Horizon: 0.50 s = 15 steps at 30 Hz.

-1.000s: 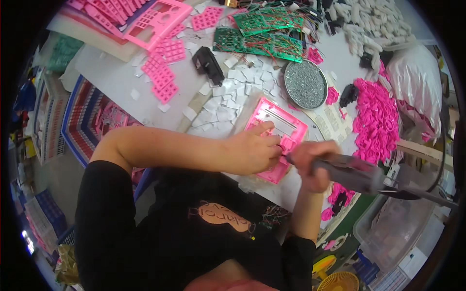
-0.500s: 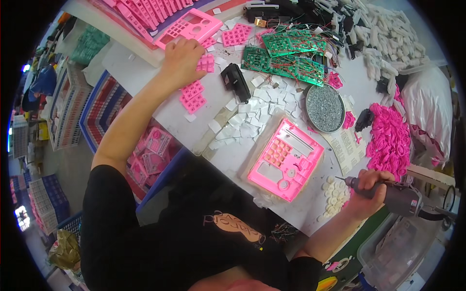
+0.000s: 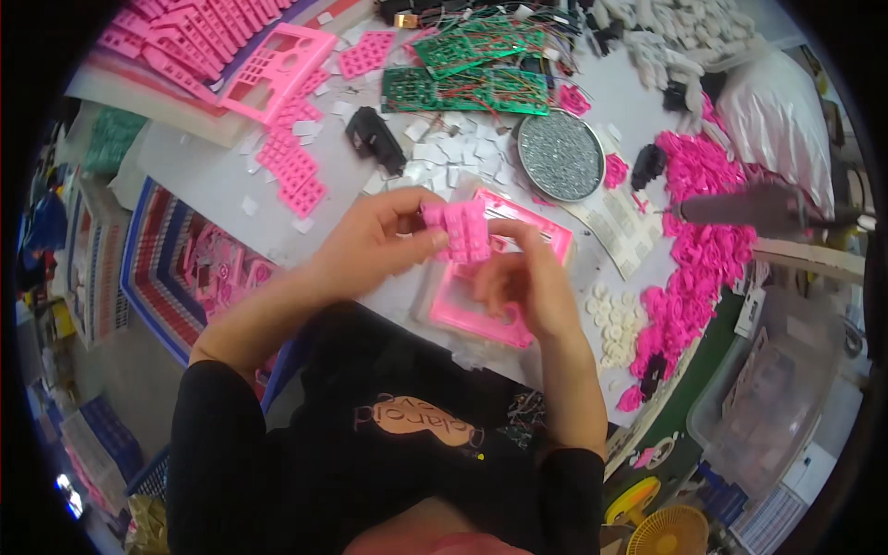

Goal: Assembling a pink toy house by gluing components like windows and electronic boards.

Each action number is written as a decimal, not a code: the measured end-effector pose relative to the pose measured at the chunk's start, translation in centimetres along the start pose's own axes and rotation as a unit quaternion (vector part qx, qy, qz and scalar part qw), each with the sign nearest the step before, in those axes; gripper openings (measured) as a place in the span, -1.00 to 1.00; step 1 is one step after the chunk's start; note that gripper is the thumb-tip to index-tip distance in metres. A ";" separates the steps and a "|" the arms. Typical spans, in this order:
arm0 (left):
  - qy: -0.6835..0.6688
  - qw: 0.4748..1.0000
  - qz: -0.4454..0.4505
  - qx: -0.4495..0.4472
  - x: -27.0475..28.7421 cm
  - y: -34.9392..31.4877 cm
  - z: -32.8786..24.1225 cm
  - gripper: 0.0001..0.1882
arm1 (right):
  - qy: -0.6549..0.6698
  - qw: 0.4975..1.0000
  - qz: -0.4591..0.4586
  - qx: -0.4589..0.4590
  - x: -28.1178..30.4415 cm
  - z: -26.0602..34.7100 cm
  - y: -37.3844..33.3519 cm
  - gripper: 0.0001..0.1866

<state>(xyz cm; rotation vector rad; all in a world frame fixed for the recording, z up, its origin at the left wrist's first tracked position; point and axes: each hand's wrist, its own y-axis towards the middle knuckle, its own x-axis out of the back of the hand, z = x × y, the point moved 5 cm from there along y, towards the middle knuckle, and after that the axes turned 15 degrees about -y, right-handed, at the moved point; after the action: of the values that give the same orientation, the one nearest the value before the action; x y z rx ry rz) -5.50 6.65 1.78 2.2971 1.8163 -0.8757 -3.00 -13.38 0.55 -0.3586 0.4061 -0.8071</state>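
Note:
A pink keypad is pinched between the thumb and fingers of my left hand, raised over the pink plastic housing that lies on the table. Close to the keypad's right side is my right hand, its fingers curled and slightly blurred; whether they touch the keypad I cannot tell. Part of the housing is hidden behind both hands. The electric screwdriver, smeared by motion, hangs free at the right. More pink keypads lie in an overlapping row at the left.
Beyond the housing are white paper squares, a round tin of screws and green circuit boards. Cream discs and a heap of pink parts lie rightward. Another pink housing rests at the far left, near a black part.
My left hand has come back from the far left with a pink keypad. My right hand has let go of the electric screwdriver and moved left over the housing.

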 end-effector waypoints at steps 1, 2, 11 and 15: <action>0.108 0.989 0.032 -0.099 -1.1 0.1 -0.4 -0.77 | 0.015 1.000 -0.003 0.011 -0.1 -0.1 0.4 -0.59; 0.212 0.955 0.063 -0.198 -2.4 -0.1 -0.8 -0.75 | 0.029 0.999 -0.006 0.022 -0.3 -0.3 0.6 -0.60; 0.427 0.852 0.064 -0.296 -0.9 -2.4 1.0 -0.62 | -0.459 0.860 -0.079 0.209 0.8 1.5 -1.5 -0.74; 0.434 0.839 0.094 -0.314 -1.7 -1.8 2.8 -0.67 | -0.528 0.779 -0.179 0.287 1.2 1.0 0.4 -0.74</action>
<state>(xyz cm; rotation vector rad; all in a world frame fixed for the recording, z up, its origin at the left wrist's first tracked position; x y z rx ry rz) -8.42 4.59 0.70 2.4413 1.6412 0.8463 -1.51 -13.91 0.96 -0.2601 -0.9915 -0.9228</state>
